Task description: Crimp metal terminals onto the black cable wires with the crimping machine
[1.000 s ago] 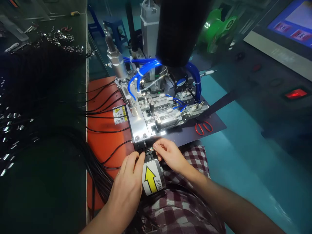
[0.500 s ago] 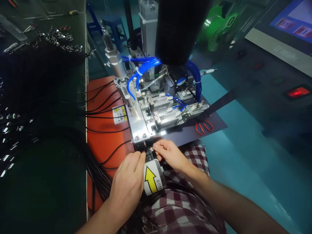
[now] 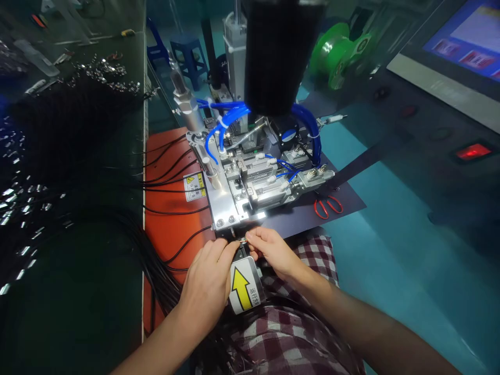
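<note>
My right hand (image 3: 273,251) is closed in a pinch on the thin wire ends (image 3: 243,240) of a cable. My left hand (image 3: 209,273) is closed too, its thumb and forefinger tips meeting the right fingertips at those wires; the black cable behind them is mostly hidden by the fingers. Both hands are at the near end of a metal machine (image 3: 224,203), just above a rounded cover with a yellow arrow (image 3: 242,289). The left palm rests close against that cover's left side.
Black cables (image 3: 156,271) run over the orange base (image 3: 166,229) on the left. Red-handled scissors (image 3: 328,207) lie on the dark plate at right. Blue air tubes (image 3: 234,112) arch over the machine. A dark cylinder (image 3: 277,57) hangs above, and a screen (image 3: 464,41) stands right.
My left fingertips have moved slightly right, up to the right fingertips and the wire ends. The right hand has stayed nearly in place. The view has shifted a little.
</note>
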A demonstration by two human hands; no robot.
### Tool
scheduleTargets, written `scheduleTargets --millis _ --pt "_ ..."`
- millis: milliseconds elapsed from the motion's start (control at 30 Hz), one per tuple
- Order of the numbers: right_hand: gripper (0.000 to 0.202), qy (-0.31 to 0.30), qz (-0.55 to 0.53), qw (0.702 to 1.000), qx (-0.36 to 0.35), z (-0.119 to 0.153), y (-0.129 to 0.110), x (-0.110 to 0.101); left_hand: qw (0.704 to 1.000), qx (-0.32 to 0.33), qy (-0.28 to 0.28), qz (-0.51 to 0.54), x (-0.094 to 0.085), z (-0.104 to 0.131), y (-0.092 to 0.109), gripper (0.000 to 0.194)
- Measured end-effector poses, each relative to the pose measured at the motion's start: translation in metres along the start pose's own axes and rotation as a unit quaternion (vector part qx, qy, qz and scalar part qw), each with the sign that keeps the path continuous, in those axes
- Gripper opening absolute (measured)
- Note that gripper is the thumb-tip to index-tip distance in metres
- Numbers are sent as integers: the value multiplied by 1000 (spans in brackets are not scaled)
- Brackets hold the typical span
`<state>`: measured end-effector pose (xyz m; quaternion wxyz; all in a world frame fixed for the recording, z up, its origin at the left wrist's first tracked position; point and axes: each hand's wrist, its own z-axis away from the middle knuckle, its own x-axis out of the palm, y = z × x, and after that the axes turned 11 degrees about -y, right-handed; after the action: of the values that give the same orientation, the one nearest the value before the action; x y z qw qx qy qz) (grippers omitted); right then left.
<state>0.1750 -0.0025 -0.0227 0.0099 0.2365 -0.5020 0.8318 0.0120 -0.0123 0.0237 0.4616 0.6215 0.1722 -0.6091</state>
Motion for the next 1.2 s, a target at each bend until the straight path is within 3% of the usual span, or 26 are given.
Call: scheduleTargets --millis 167,400,800,1200 --pt "38 -7 -7 1000 -1 4 1 2 996 -17 34 76 0 21 -5 36" --pt "34 34 -3 999 -13 14 13 -7 986 -139 47 -84 15 67 -5 46" --pt "33 96 24 995 -5 35 26 -27 971 -157 36 -178 17 65 -3 47" --pt "33 114 15 993 3 47 31 -29 965 -156 51 -206 20 65 -4 49"
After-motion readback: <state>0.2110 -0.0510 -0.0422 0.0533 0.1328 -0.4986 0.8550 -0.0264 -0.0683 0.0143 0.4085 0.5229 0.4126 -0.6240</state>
